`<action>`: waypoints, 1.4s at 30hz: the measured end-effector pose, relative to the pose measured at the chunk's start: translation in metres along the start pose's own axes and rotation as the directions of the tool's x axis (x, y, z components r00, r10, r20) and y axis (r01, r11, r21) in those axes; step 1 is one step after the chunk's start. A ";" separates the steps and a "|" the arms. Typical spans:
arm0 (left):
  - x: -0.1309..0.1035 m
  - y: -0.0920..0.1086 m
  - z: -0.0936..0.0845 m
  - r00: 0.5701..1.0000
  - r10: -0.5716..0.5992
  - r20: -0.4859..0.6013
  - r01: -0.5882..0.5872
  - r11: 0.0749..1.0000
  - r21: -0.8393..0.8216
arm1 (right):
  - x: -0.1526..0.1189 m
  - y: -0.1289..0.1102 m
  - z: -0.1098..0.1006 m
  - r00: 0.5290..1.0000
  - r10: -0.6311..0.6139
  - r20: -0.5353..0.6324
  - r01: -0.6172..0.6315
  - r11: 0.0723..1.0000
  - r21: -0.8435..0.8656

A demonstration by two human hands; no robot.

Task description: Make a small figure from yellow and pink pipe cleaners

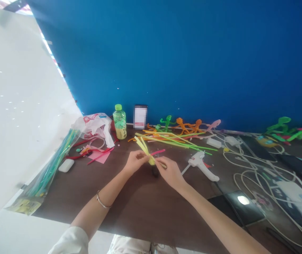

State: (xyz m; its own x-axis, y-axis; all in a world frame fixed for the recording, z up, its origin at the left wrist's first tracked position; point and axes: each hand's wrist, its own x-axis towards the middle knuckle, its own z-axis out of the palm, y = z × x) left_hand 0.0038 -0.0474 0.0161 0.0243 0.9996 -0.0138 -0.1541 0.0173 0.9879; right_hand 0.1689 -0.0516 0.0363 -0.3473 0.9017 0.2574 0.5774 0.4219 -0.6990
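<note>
Over the middle of the dark table, a yellow pipe-cleaner piece (151, 160) is held between both hands, with pale yellow strands rising from it to the upper left. My left hand (137, 161) pinches it from the left, thumb and fingers pressed together. From the right, my right hand (169, 170) pinches its other side near a short yellow end. A pink stem (158, 152) sticks out to the right behind the piece. Several green, yellow and orange stems (177, 141) lie just beyond the hands.
A white glue gun (203, 165) lies right of my right hand, near tangled white cables (248, 176). A green-capped bottle (120, 123), a phone (140, 117) and pipe-cleaner figures (182, 125) stand at the back. Left are a white case (66, 165) and bagged stems (52, 165).
</note>
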 end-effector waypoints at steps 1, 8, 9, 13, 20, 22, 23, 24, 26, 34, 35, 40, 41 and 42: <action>0.000 -0.001 0.001 1.000 0.023 -0.017 -0.022 0.999 0.030 | -0.002 -0.002 -0.003 0.996 -0.092 0.000 0.091 0.986 -0.143; 0.000 -0.011 0.004 0.992 0.128 -0.014 -0.114 0.926 0.359 | 0.006 -0.016 -0.025 0.794 -0.519 0.316 0.578 0.482 -0.658; 0.000 -0.010 0.004 0.993 0.114 0.024 -0.115 0.918 0.380 | 0.011 -0.016 -0.029 0.779 -0.535 0.327 0.597 0.472 -0.649; -0.005 -0.002 0.001 0.976 0.047 0.214 -0.118 0.936 0.331 | 0.032 -0.010 -0.042 0.835 -0.488 0.255 0.548 0.687 -0.478; -0.008 0.002 0.000 0.948 -0.016 0.318 0.035 0.998 -0.052 | 0.042 0.015 -0.036 0.894 0.074 0.442 -0.184 0.960 0.211; -0.006 -0.002 0.001 0.964 0.009 0.265 0.025 0.992 -0.125 | 0.034 0.021 -0.024 0.868 0.138 0.477 -0.318 0.892 0.321; -0.005 -0.004 0.001 0.973 0.020 0.228 0.013 0.990 -0.143 | 0.029 0.022 -0.019 0.871 0.158 0.465 -0.345 0.871 0.351; -0.004 -0.005 0.001 0.982 0.026 0.187 0.002 0.989 -0.149 | 0.024 0.023 -0.014 0.882 0.187 0.432 -0.356 0.866 0.351; -0.003 -0.006 0.002 0.994 0.043 0.097 -0.030 0.991 -0.133 | 0.014 0.020 -0.008 0.921 0.210 0.327 -0.314 0.898 0.308; -0.002 -0.009 0.007 0.982 0.182 -0.060 -0.175 0.979 0.100 | 0.001 -0.007 -0.019 0.923 -0.284 0.258 0.373 0.821 -0.432; -0.002 -0.010 0.007 0.981 0.184 -0.054 -0.176 0.976 0.129 | 0.002 -0.009 -0.021 0.887 -0.342 0.310 0.457 0.742 -0.490; -0.004 -0.011 0.006 0.991 0.131 0.039 -0.136 0.969 0.206 | 0.020 -0.013 -0.034 0.750 -0.516 0.414 0.658 0.513 -0.551; -0.005 -0.010 0.006 0.992 0.109 0.071 -0.121 0.974 0.194 | 0.025 -0.013 -0.037 0.743 -0.530 0.410 0.665 0.516 -0.539; -0.005 -0.009 0.006 0.990 0.087 0.107 -0.105 0.979 0.173 | 0.030 -0.012 -0.040 0.744 -0.538 0.398 0.665 0.536 -0.519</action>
State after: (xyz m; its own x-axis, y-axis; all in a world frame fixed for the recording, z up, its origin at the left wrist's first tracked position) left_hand 0.0109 -0.0530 0.0085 0.1168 0.9892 0.0888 0.0178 -0.0914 0.9956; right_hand 0.1808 -0.0261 0.0794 -0.8625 0.4062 0.3019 0.4622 0.8751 0.1431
